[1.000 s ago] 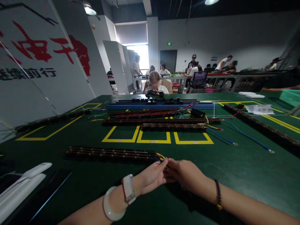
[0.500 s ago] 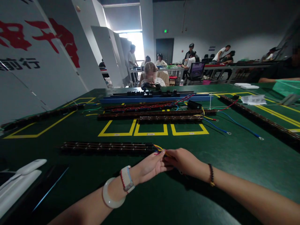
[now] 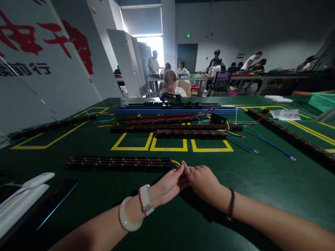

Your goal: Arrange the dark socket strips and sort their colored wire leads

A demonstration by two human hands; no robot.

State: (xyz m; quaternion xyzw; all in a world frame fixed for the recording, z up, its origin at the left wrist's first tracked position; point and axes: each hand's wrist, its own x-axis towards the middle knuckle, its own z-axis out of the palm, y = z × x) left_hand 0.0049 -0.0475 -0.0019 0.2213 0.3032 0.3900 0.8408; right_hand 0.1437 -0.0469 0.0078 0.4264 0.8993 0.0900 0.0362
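Note:
A long black strip assembly with thin copper-coloured rods (image 3: 119,163) lies on the green table in front of me. Yellow, red and blue wires (image 3: 176,163) come out of its right end. My left hand (image 3: 170,184), below that end, pinches the wires between thumb and fingers. Pressed against its fingertips, my right hand (image 3: 205,181) is closed on the same bundle. The wires' far ends are hidden by my hands.
More black strips (image 3: 178,128) with loose wires lie farther back, before a blue rail (image 3: 178,111). Another strip (image 3: 290,136) runs along the right. A white device (image 3: 31,191) and a dark flat slab (image 3: 59,202) are at the left. A person (image 3: 171,85) sits opposite.
My right hand has turned, with its knuckles now more on top, and its fingers have closed in against my left fingertips. The black strip stays in place; the view has shifted slightly.

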